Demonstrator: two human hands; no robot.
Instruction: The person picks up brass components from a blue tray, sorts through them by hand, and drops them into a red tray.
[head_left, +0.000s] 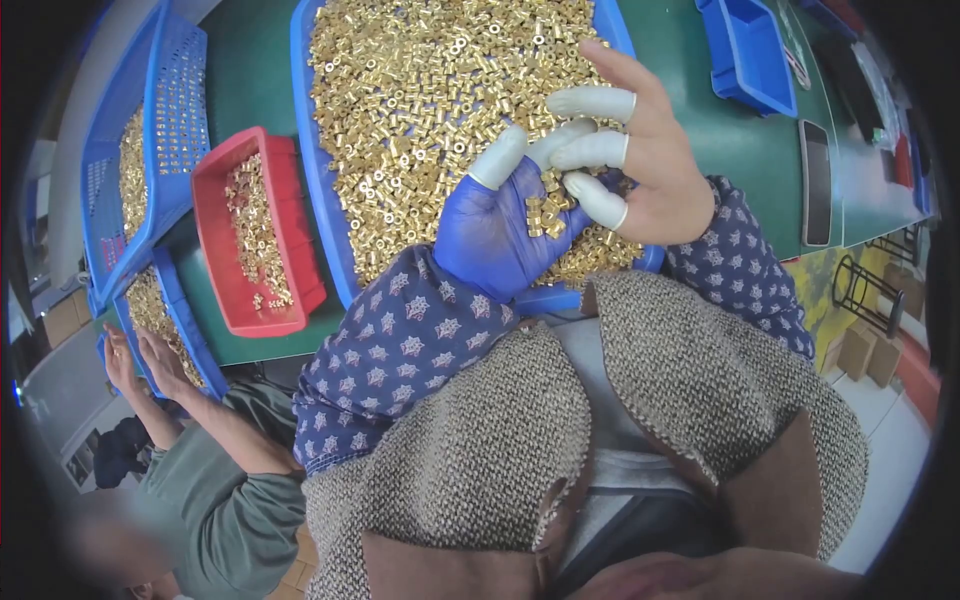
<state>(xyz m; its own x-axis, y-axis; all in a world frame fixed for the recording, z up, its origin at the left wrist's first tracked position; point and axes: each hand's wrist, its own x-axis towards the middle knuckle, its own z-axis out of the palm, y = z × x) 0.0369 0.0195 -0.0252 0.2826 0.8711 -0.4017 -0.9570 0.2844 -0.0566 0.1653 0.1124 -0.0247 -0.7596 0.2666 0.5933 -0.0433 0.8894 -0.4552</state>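
Note:
My left hand (505,230), in a blue glove with whitish finger cots, is turned palm up and cupped around several small brass fittings (545,215). Over that palm is my right hand (655,165), bare apart from white cots on the thumb and two fingers. Its thumb and index tips are close to the fittings, a small gap between them, while the other visible fingers stretch out. Both hands are above the near part of a large blue tray (318,170) heaped with loose brass fittings (420,110). The left fingers are partly hidden behind the right hand.
A red bin (208,235) with some fittings stands left of the tray. Beyond it are a blue perforated basket (180,110) and another blue tray (180,300), where a co-worker's hands (150,360) are. At right are a blue bin (745,55) and a phone (816,185).

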